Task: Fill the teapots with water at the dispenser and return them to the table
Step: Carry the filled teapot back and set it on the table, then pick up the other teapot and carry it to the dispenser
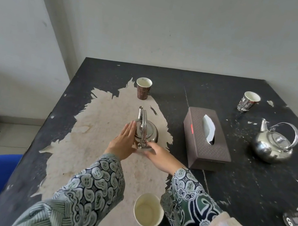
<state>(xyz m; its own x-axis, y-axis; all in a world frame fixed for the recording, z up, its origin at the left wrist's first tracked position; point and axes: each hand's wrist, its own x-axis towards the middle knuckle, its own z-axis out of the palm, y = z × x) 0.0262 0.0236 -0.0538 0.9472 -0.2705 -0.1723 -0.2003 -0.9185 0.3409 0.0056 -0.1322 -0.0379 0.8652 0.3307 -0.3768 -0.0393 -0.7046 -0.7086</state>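
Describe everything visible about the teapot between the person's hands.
The teapot looks like polished steel: round body, lid on, arched handle upright, spout pointing away from the person. It stands upright on the table's worn pale patch. The left hand lies flat against its left side; the right hand touches its near base.

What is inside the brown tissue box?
A white tissue sticks out of the slot of the tissue box. How many more tissues lie inside cannot be seen; the lid covers them.
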